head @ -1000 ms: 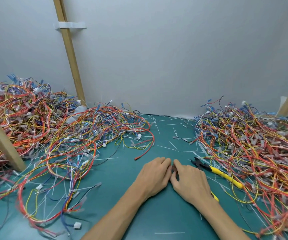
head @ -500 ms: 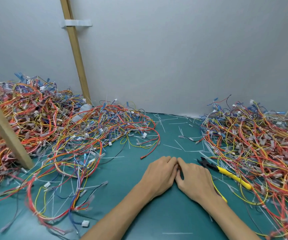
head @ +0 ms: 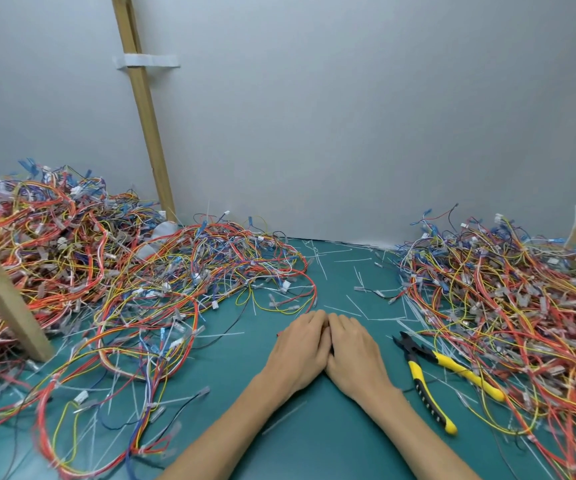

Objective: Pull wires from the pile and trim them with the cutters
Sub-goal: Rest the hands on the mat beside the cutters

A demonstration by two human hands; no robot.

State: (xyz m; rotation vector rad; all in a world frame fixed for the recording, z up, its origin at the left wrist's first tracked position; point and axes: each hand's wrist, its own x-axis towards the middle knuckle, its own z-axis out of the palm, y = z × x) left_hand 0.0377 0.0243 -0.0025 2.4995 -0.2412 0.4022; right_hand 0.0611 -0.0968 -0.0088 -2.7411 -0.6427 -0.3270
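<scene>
Left hand [head: 300, 344] and right hand [head: 355, 348] together on the tabletop [head: 314, 445]
They touch, fingers curled under; any hold is hidden. Cutters [head: 412, 351] lie loose near the right hand, at the right wire pile [head: 504, 299] edge; the left wire pile [head: 106, 271] sprawls opposite.

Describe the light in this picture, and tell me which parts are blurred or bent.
Head view: soft, even light, no glare, only faint shadows by the cutters; the wide lens seems to bow the far edge of the table; the wires at the lower left corner are smeared, while the middle is sharp.
</scene>
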